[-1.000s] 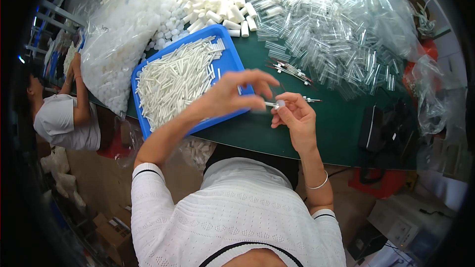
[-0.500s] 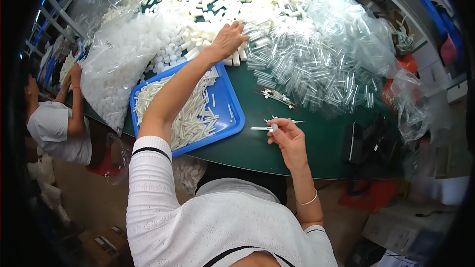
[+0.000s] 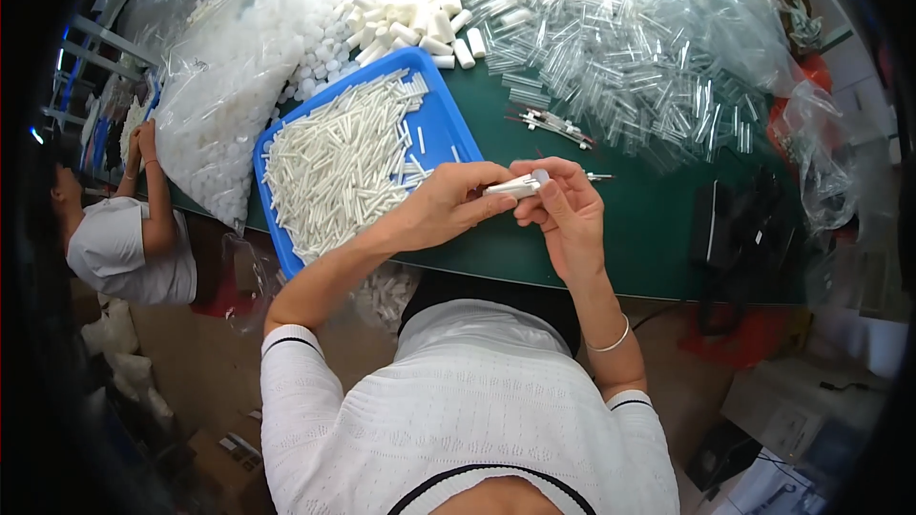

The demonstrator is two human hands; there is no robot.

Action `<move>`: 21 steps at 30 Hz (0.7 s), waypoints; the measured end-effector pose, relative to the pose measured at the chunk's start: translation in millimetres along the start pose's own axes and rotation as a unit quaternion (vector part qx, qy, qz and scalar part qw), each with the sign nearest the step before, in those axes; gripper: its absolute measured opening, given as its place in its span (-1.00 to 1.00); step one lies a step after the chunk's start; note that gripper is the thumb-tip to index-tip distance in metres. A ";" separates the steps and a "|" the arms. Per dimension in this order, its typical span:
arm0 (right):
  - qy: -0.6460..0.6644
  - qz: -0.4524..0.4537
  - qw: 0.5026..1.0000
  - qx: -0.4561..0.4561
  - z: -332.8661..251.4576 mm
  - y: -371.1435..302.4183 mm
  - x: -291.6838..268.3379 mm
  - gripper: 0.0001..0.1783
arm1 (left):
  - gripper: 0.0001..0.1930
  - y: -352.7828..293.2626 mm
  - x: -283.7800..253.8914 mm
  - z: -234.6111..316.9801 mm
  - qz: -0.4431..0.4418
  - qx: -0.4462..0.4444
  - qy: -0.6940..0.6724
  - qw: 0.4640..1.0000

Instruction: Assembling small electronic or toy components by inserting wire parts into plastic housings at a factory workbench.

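My left hand and my right hand meet above the near edge of the green table. Between their fingertips lies a short white cylinder, pinched by the left fingers. A pale round cap shows at its right end, gripped by my right thumb and fingers. The thin white stick seen with the cap earlier is mostly hidden; I cannot tell whether it sits inside the cylinder. Just left of my hands, a blue tray holds many thin white sticks.
Thick white cylinders are heaped at the back, beside a pile of clear tubes. A clear bag of white caps stands left. Small red-and-white parts lie beyond my hands. A black device sits right. Another person works at far left.
My left hand has come back from the heap of white cylinders to my right hand, bringing a white cylinder. My right hand has risen slightly, still gripping the cap.
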State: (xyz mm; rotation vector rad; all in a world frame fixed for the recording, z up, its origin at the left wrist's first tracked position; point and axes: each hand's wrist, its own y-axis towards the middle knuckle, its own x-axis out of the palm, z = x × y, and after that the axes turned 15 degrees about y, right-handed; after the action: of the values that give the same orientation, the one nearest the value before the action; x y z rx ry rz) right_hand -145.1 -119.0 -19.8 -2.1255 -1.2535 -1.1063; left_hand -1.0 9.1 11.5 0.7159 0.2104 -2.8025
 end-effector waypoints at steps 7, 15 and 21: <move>0.058 0.030 0.996 0.058 11.8 -14.6 -11.3 -0.73 | -0.69 -27.3 31.5 -17.4 0.232 0.131 0.258 0.929; -0.006 0.038 0.997 0.069 7.0 -23.3 -7.5 -0.76 | -0.64 -27.9 31.9 -19.2 0.258 0.190 0.314 0.894; -0.093 0.010 0.996 -0.001 10.1 -23.6 -8.7 -0.75 | -0.66 -32.6 32.8 13.8 0.204 0.013 0.052 0.978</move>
State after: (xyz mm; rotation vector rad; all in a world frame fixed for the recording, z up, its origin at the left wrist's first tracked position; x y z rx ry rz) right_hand -163.7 -104.8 -33.5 -2.2809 -1.3090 -0.9172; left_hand -43.8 31.2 10.0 0.8092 0.0387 -2.3855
